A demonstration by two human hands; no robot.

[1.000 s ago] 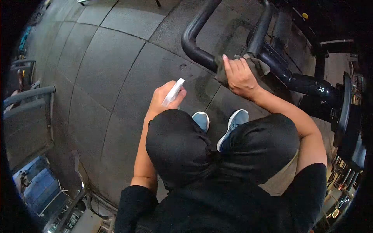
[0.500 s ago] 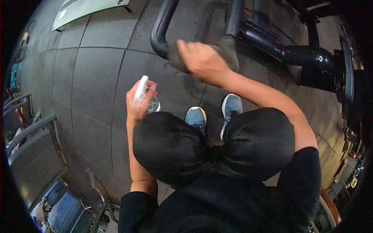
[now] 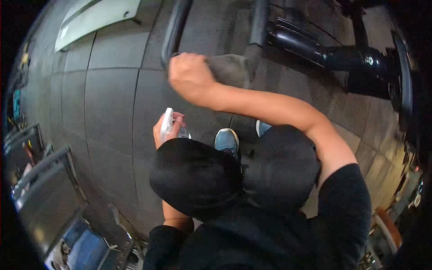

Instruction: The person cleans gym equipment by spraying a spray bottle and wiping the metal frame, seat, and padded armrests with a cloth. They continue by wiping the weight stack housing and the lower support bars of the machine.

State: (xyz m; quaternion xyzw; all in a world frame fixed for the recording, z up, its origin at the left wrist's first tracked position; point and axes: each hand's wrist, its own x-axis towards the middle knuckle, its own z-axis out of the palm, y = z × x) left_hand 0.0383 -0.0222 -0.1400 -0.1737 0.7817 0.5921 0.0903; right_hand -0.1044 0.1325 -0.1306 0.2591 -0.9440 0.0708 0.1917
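Observation:
A grey cloth (image 3: 227, 68) lies against the bend of a dark metal bar (image 3: 176, 31), and my right hand (image 3: 191, 76) is closed on the cloth's left part. The hand is slightly blurred and its fingertips are hidden behind it. Lower down, beside my left knee, my left hand (image 3: 163, 129) is wrapped round a clear spray bottle with a white nozzle (image 3: 168, 119). My knee covers the lower part of that hand and some of the bottle.
Dark floor tiles (image 3: 110, 99) spread below. A pale panel (image 3: 96, 22) is at the top left, thick black machine tubes (image 3: 297, 45) at the upper right, and a metal-framed rack (image 3: 45, 168) at the left. My blue shoe (image 3: 227, 140) shows between my knees.
My right hand has moved left along the bar with the cloth. My left hand and the bottle appear slightly lower. The whole view has shifted a little.

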